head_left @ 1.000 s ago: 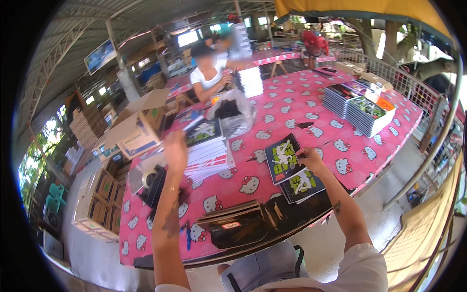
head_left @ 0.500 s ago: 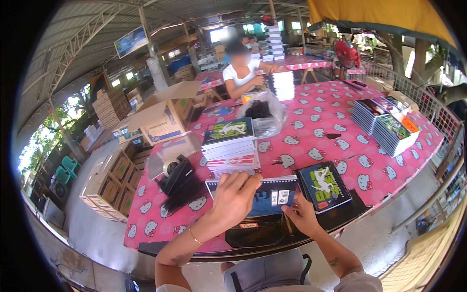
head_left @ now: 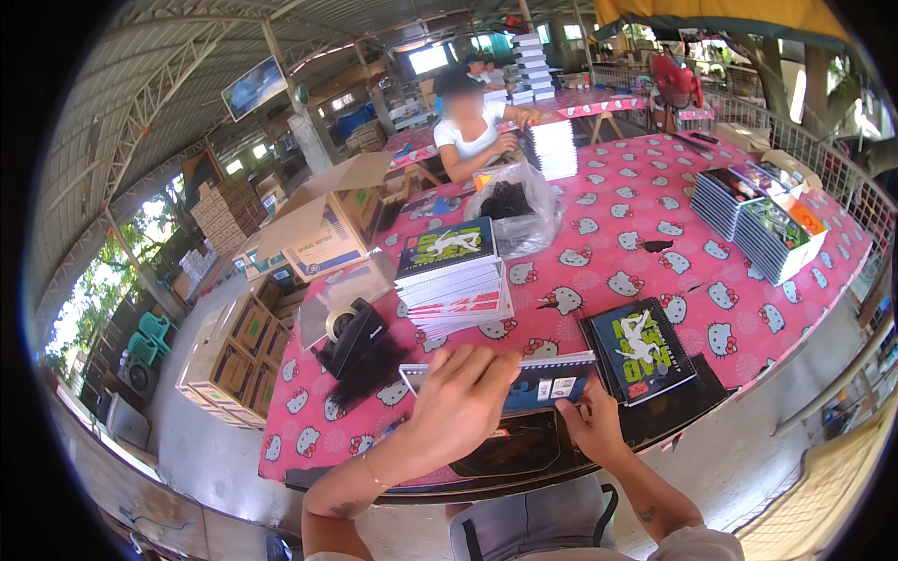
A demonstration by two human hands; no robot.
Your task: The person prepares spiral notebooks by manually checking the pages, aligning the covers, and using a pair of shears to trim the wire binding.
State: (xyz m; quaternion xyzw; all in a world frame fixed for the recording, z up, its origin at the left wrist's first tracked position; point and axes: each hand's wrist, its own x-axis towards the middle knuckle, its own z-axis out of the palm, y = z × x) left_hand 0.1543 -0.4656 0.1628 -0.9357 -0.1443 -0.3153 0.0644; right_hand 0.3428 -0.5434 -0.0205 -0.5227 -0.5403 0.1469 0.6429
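My left hand (head_left: 463, 402) is closed over the long upper edge of a dark spiral notebook (head_left: 538, 383). The book is held up on edge, its blue cover with white label patches towards me. At its lower right end, my right hand (head_left: 591, 421) pinches the corner between thumb and fingers. Just right of my hands a spiral notebook with a green and white figure on its cover (head_left: 645, 351) lies flat. Beyond my left hand stands a notebook stack (head_left: 449, 299), a similar cover on top. A black tape dispenser (head_left: 351, 337) sits left of it, beside dark thin strands (head_left: 374, 379).
A pink patterned table cover (head_left: 617, 252) lies under everything. Beyond the stack is a plastic bag (head_left: 538, 229) of black material. An open carton (head_left: 327, 229) stands at left, more notebook stacks (head_left: 776, 234) at right. Across the table, a person (head_left: 472, 131) handles a white stack (head_left: 554, 150).
The held notebook has tipped, so its cover shows more narrowly; both hands still grip it. My view has shifted slightly. The person opposite has raised a hand to the top of the white stack.
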